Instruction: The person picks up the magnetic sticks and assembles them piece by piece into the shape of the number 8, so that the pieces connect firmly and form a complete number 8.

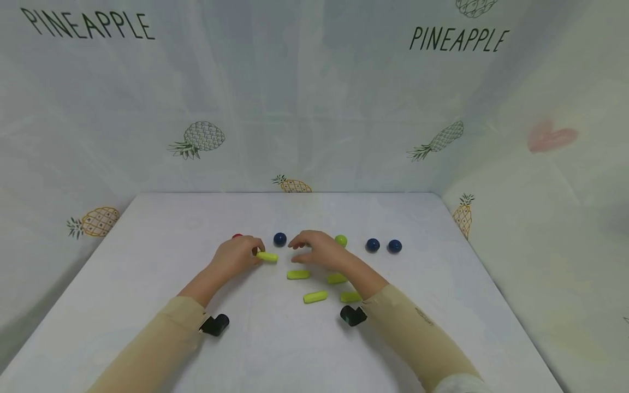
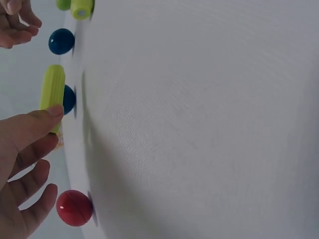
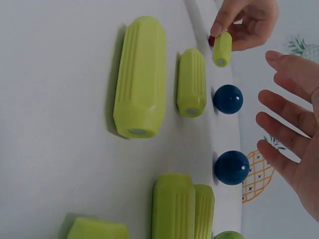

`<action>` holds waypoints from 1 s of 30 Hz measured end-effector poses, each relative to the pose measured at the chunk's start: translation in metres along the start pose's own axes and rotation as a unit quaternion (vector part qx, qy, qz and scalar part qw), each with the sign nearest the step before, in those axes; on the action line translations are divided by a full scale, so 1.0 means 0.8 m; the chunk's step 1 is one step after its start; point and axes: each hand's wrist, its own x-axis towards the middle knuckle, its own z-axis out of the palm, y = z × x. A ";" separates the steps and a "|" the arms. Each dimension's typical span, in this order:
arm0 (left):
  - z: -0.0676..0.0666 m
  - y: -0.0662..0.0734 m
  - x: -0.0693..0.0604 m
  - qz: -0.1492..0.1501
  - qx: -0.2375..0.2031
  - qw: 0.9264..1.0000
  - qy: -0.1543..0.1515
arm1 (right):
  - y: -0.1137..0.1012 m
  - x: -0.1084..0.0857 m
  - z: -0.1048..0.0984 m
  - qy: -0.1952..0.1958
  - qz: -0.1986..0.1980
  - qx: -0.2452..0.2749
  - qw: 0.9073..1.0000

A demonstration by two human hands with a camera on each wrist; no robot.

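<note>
Rod (image 1: 267,256), ribbed and yellow-green, is raised off the white surface (image 1: 265,355) left of centre, pinched near its left end between thumb and forefinger of a person's left hand (image 1: 237,255). That end grip seems meant to leave the right end exposed. The right hand (image 1: 319,248), just across from it, holds nothing, its fingers and thumb apart.

Beyond the hands, balls stand in a loose row: a red ball (image 2: 75,207) beside the left hand; a blue ball (image 1: 279,239) between the hands; a second blue ball (image 3: 233,167), hidden behind the right hand in the head view; a green ball (image 1: 341,240); and, to the right, two more blue balls (image 1: 373,245) (image 1: 395,246).

Nearer lie four rods (image 1: 297,274) (image 1: 337,279) (image 1: 315,296) (image 1: 350,297) on their sides, and the right wrist view reveals a fifth rod (image 3: 204,211). Flat-faced bodies probably keep them from rolling. One shows a grey disc (image 3: 138,131) in its end, possibly a magnet. Balls far, rods near: the layout suggests grouping by shape, all within reach. No container is visible; the loose pieces sit directly on the surface.
</note>
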 end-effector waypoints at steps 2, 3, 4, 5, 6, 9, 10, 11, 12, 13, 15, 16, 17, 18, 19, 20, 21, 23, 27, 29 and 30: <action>0.001 -0.002 0.003 -0.007 0.000 1.000 0.002 | 0.001 0.006 0.001 0.003 0.003 -0.002 1.000; 0.002 -0.003 0.004 -0.010 0.000 1.000 0.001 | 0.001 0.009 0.001 0.005 0.005 -0.004 1.000; 0.002 -0.003 0.006 -0.014 -0.001 1.000 0.001 | 0.002 0.012 0.001 0.007 0.008 -0.004 1.000; 0.003 -0.004 0.007 -0.017 -0.002 1.000 -0.001 | 0.002 0.015 0.002 0.009 0.011 -0.006 1.000; 0.004 -0.005 0.008 -0.020 -0.003 1.000 -0.003 | 0.002 0.017 0.002 0.011 0.014 -0.007 1.000; 0.006 -0.006 0.012 -0.024 -0.005 1.000 -0.010 | 0.001 0.025 0.002 0.017 0.020 -0.009 1.000; 0.007 -0.007 0.014 -0.025 -0.005 1.000 -0.013 | 0.000 0.027 0.001 0.019 0.021 -0.010 1.000; 0.008 -0.007 0.015 -0.026 -0.005 1.000 -0.016 | 0.000 0.029 0.001 0.020 0.022 -0.014 0.999; 0.009 -0.008 0.016 -0.026 -0.005 0.999 -0.018 | 0.000 0.031 0.000 0.022 0.022 -0.015 0.999; 0.010 -0.008 0.017 -0.026 -0.005 0.999 -0.021 | -0.001 0.033 0.000 0.024 0.024 -0.017 0.999; 0.013 -0.009 0.019 -0.028 -0.005 0.999 -0.025 | -0.001 0.036 0.000 0.025 0.026 -0.019 0.999; 0.014 -0.009 0.019 -0.029 -0.005 0.999 -0.027 | -0.001 0.037 -0.001 0.025 0.026 -0.019 0.999; 0.015 -0.010 0.019 -0.029 -0.006 0.999 -0.027 | -0.001 0.039 -0.001 0.026 0.028 -0.019 0.999; 0.015 -0.010 0.019 -0.031 -0.007 0.999 -0.028 | 0.000 0.040 -0.001 0.026 0.030 -0.016 0.999; 0.016 -0.010 0.019 -0.031 -0.008 0.999 -0.028 | 0.000 0.041 -0.001 0.026 0.033 -0.015 0.999; 0.016 -0.010 0.019 -0.031 -0.009 0.999 -0.028 | 0.001 0.043 0.000 0.026 0.034 -0.015 0.999; 0.016 -0.010 0.019 -0.031 -0.009 0.999 -0.029 | 0.002 0.044 0.000 0.027 0.036 -0.014 0.999; 0.017 -0.009 0.019 -0.032 -0.009 0.999 -0.031 | 0.003 0.047 0.001 0.026 0.040 -0.013 0.999; 0.017 -0.008 0.018 -0.037 -0.009 0.999 -0.034 | 0.006 0.052 0.005 0.025 0.046 -0.017 0.998; 0.015 -0.007 0.017 -0.041 -0.008 0.999 -0.034 | 0.007 0.055 0.007 0.026 0.048 -0.023 0.998; 0.015 -0.006 0.017 -0.042 -0.007 0.999 -0.034 | 0.007 0.056 0.008 0.027 0.049 -0.024 0.998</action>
